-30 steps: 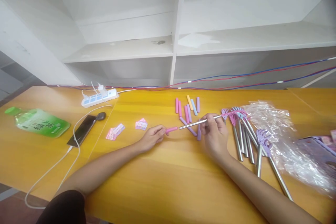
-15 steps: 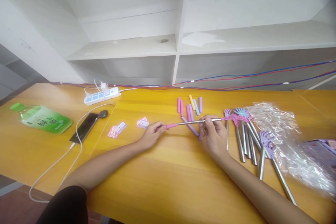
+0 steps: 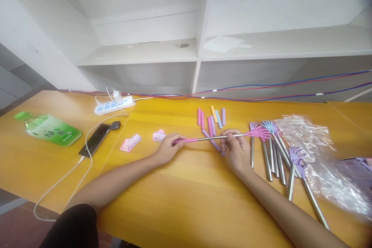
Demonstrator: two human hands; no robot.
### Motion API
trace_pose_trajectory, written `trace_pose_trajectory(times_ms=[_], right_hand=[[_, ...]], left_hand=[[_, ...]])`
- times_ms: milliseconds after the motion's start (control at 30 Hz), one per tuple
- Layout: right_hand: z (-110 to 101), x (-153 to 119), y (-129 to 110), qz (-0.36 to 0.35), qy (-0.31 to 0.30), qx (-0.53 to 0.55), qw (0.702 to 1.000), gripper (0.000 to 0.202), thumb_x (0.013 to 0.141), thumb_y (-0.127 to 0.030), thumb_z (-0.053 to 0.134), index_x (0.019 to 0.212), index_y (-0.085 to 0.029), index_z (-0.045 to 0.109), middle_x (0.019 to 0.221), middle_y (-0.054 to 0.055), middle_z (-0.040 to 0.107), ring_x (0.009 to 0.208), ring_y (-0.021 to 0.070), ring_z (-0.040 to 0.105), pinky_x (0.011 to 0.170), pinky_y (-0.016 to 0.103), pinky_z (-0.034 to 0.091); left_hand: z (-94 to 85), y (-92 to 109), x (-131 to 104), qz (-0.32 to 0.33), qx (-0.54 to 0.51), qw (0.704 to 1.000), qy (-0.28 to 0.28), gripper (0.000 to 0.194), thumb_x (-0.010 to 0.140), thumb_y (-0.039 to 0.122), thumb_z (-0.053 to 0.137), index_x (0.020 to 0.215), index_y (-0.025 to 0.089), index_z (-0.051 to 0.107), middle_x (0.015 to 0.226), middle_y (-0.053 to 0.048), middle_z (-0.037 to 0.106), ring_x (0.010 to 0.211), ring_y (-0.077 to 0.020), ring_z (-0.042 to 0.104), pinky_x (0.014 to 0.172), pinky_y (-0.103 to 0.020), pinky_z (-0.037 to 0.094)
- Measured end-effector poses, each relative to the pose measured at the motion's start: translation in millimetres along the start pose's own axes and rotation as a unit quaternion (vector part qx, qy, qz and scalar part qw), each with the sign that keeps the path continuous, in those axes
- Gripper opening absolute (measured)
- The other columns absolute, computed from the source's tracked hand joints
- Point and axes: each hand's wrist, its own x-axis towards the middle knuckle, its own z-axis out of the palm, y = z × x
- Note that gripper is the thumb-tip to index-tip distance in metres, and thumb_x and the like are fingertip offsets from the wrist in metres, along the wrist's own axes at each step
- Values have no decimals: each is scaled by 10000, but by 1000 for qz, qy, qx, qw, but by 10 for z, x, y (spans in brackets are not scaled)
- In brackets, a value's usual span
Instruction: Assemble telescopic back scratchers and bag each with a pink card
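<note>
Over a yellow wooden table, mid-frame, the left hand pinches a likely soft pink tube, the right hand a stiff-looking silver metal rod, best gripped mid-shaft.

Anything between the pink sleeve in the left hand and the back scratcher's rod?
Nothing visible: the pink sleeve, held by the left hand, meets the metal rod with no gap showing. The right hand pinches the rod farther along. Loose purple sleeves lie behind it in this view; contact can't be told.
</note>
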Motion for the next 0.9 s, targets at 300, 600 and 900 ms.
trace_pose_trajectory(times_ms=[300, 600, 900], right_hand=[[-39, -22, 90, 9, -55, 2, 998, 333, 1021, -526, 578, 1050, -195, 612, 778, -10, 589, 530, 79, 490, 476, 209, 372], [-89, 21, 25, 44, -111, -16, 993, 402, 1031, -569, 552, 1112, -185, 639, 866, 35, 626, 602, 92, 523, 510, 213, 417], [-386, 398, -262, 115, -172, -23, 978, 759, 928, -725, 604, 1470, -210, 470, 828, 38, 621, 743, 211, 663, 636, 345, 607]], left_hand=[[-16, 14, 2, -8, 6, 999, 31, 317, 1005, 480, 614, 1041, 199, 756, 952, -43, 691, 907, -186, 620, 820, -289, 442], [-19, -6, 12, -19, -18, 999, 32, 314, 995, 476, 625, 1039, 201, 767, 961, -47, 711, 910, -189, 631, 821, -288, 449], [-28, -28, 64, -44, -68, 995, 61, 311, 953, 465, 655, 1024, 188, 775, 973, -57, 713, 912, -200, 623, 828, -295, 455]])
